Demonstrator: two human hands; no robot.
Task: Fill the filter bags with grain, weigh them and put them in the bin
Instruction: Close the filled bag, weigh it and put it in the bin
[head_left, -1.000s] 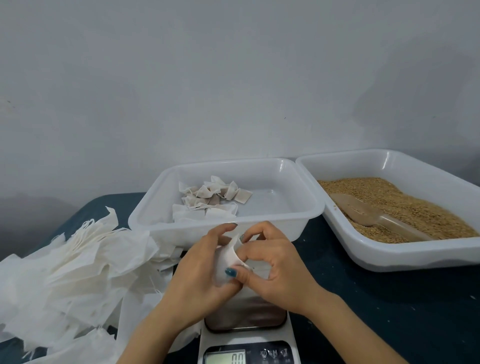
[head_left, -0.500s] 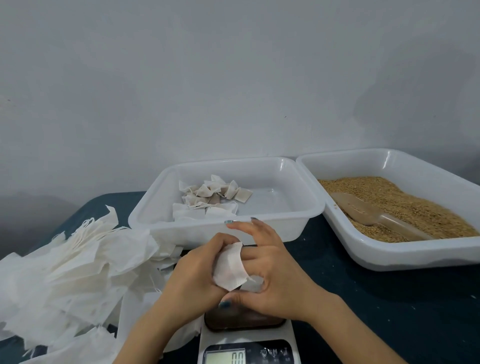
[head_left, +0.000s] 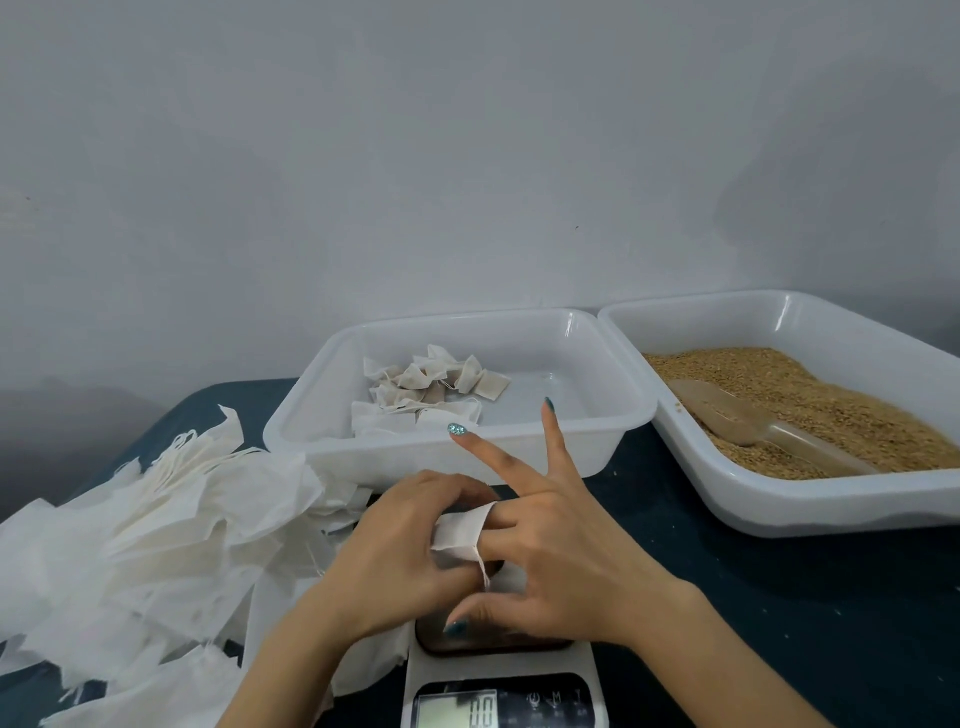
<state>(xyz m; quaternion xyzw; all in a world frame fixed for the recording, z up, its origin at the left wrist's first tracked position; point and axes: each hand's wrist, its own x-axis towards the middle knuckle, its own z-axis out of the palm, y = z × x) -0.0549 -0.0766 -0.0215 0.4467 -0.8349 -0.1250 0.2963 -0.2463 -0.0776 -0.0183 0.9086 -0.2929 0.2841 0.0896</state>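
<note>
**Filter bag** (head_left: 460, 529): white, small, held above the scale's platform in front of the bin. Its mouth is slipped over the lower fingers of the right hand, and a thin string hangs from its edge.

**Left hand** (head_left: 400, 551): fingers curled over the bag's closed end, gripping it. The fingertips are hidden behind the bag.

**Right hand** (head_left: 561, 566): spread wide. Two fingers stick out straight toward the bin, the lower fingers reach into the bag, and the thumb points down and left, apart from the bag.

**Scale** (head_left: 501, 693): white body with a dark platform, directly under both hands. Lit display at the near edge.

**Bin** (head_left: 621, 431): white, just behind the hands. A cluster of filled bags (head_left: 436, 384) lies in its left half.

**Tray** (head_left: 779, 519): white, touching the bin's right side. It holds grain (head_left: 841, 410) with a tan scoop (head_left: 748, 418) lying in it.

**Empty bags** (head_left: 156, 519): loose white heap at left, reaching up to the scale.

**Table** (head_left: 805, 623): dark blue, beneath everything.
</note>
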